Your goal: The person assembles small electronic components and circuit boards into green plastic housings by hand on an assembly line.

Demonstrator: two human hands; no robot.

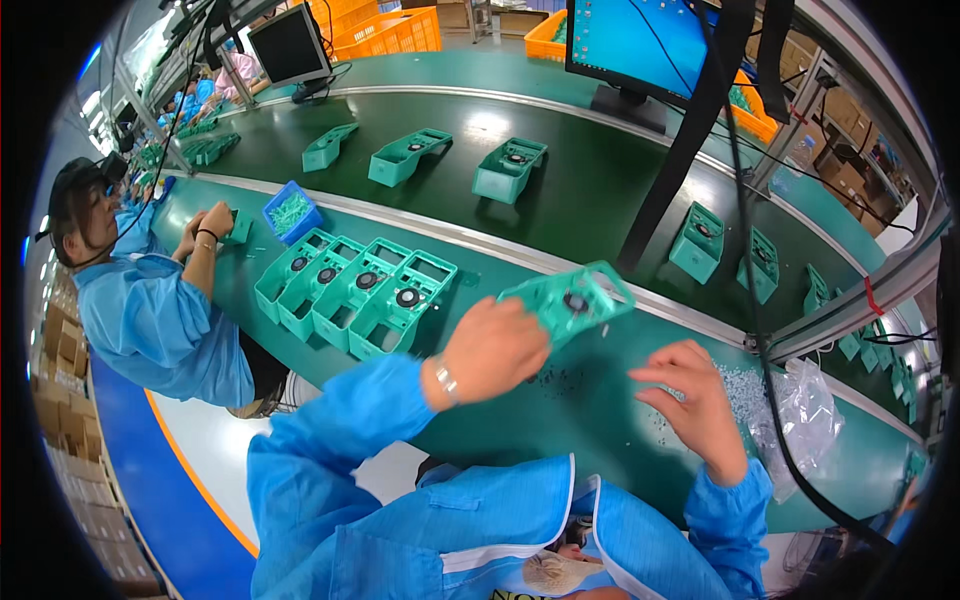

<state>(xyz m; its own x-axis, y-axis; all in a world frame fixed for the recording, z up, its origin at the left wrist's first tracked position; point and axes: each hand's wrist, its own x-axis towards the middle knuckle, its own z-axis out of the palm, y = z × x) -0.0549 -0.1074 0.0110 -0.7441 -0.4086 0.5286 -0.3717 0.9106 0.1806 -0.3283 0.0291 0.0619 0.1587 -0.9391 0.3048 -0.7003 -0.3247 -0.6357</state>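
Note:
My left hand [493, 350] grips a green plastic housing [570, 303] by its left end, holding it tilted above the bench. A round black fan-like part [576, 302] is set in the housing. My right hand [692, 402] is apart from it on the right, thumb and forefinger curved with a gap between them; I see nothing in it. Small pale pieces [741, 392] are scattered beside my right hand, and small dark pieces [562, 380] lie beneath the held housing. Left of my left hand, several similar green housings [385, 335] stand in a row.
A blue bin [291, 213] of small green parts sits behind the row. A clear plastic bag [808, 418] lies at right. Beyond a metal rail, more housings [510, 170] rest on a dark conveyor. Black straps hang at right. A co-worker [160, 290] sits at left.

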